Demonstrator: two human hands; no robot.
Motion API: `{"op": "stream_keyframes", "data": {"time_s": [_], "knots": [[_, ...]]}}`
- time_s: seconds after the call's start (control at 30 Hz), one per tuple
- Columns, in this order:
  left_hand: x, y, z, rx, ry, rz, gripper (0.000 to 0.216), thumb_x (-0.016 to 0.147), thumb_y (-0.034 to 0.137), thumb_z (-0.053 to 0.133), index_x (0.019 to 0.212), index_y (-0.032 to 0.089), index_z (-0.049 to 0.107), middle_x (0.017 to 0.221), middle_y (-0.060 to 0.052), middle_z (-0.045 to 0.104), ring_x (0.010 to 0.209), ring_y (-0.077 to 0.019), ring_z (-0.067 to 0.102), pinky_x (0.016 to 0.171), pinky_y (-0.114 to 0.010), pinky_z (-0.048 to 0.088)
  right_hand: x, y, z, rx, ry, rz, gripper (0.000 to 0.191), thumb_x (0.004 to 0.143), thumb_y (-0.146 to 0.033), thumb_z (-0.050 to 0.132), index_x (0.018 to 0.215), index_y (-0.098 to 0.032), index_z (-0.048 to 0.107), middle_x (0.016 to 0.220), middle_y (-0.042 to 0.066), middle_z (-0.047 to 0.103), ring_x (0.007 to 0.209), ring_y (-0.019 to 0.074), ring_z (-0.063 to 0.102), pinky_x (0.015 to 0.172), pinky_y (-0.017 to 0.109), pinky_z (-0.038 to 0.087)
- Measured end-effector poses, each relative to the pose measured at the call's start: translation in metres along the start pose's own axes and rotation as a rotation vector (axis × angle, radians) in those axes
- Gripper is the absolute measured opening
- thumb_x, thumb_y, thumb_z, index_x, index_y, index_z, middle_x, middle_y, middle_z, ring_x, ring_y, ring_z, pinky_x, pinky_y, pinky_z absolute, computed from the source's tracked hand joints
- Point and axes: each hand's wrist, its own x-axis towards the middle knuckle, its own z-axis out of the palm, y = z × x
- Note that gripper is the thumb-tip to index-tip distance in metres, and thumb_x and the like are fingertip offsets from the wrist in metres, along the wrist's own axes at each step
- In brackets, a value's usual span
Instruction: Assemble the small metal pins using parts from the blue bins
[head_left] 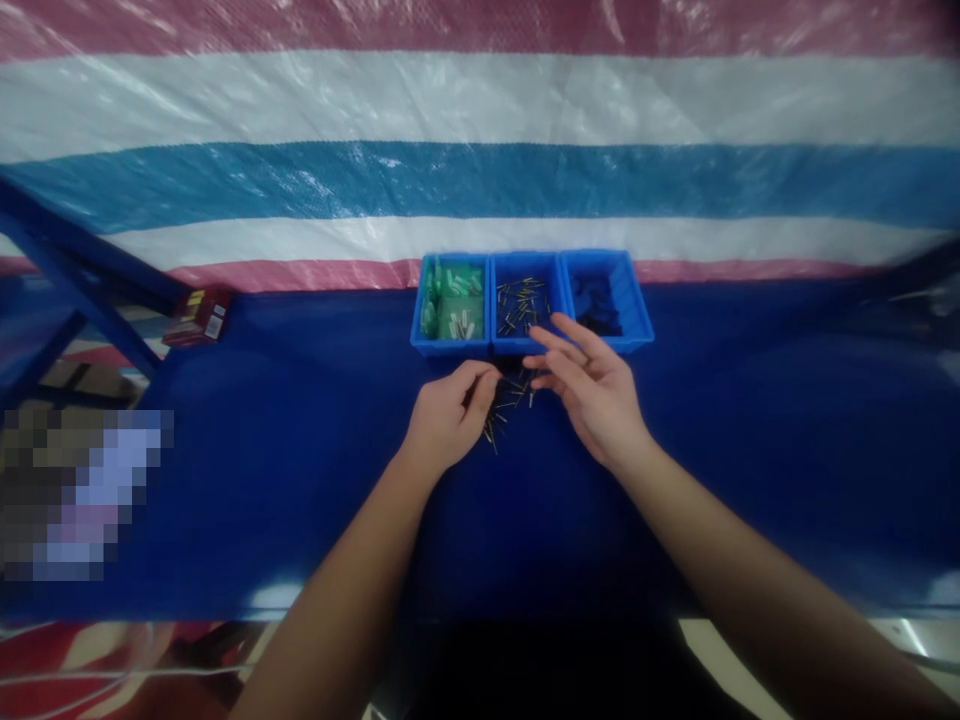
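Note:
My left hand [454, 412] is closed in a pinch beside a loose pile of thin metal pins [514, 388] on the blue table. Whatever lies between its thumb and forefinger is too small or hidden to make out. Fingers spread, my right hand [592, 390] hovers at the front edge of the middle blue bin [525, 346]. More thin brass-and-dark pins [523, 300] lie in that bin. White tubular pieces [461, 325] and green plastic bags fill the left bin [450, 349]. Dark small parts [596, 305] sit in the right bin [636, 300].
The three bins stand side by side at the back of the blue table [262, 480], against a striped plastic sheet [337, 180]. A dark red box [198, 317] rests at the back left, next to a blue metal frame [90, 265]. A blurred-out patch covers the far left.

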Motion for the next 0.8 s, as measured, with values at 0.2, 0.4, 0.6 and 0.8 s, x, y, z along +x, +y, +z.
{"op": "stream_keyframes", "data": {"time_s": [0.2,0.4,0.6,0.8], "knots": [[0.0,0.0,0.001,0.025,0.003,0.015,0.02,0.101,0.03,0.053,0.099,0.021,0.07,0.077,0.003,0.072,0.058,-0.0078,0.061,0.06,-0.021,0.045,-0.002,0.006,-0.01,-0.701,-0.036,-0.261,0.014,0.085,-0.02,0.067,0.097,-0.02,0.074,0.091,0.005,0.078,0.075,0.0174,0.071,0.069,0.033,0.058],[0.0,0.0,0.001,0.02,0.006,0.023,0.019,0.1,0.029,0.053,0.099,0.021,0.07,0.077,0.003,0.072,0.058,-0.0078,0.061,0.059,-0.021,0.045,0.002,0.008,-0.017,-1.03,-0.108,-0.329,0.029,0.08,-0.006,0.061,0.1,-0.02,0.076,0.085,0.003,0.076,0.07,0.0175,0.068,0.073,0.034,0.057],[0.0,-0.001,0.001,0.033,-0.003,0.022,0.018,0.1,0.029,0.054,0.099,0.021,0.07,0.076,0.003,0.072,0.057,-0.0073,0.06,0.058,-0.021,0.044,0.001,0.004,-0.016,-1.054,-0.165,-0.355,0.034,0.079,-0.003,0.06,0.103,-0.021,0.076,0.088,0.002,0.076,0.073,0.0179,0.068,0.074,0.033,0.056],[0.0,-0.001,0.001,0.028,-0.009,0.028,0.019,0.1,0.03,0.053,0.098,0.02,0.07,0.08,0.002,0.074,0.06,-0.0083,0.062,0.06,-0.021,0.046,-0.002,0.001,-0.012,-1.04,-0.275,-0.376,0.032,0.084,-0.005,0.058,0.108,-0.021,0.074,0.099,0.002,0.078,0.087,0.0204,0.069,0.08,0.035,0.056]]}}
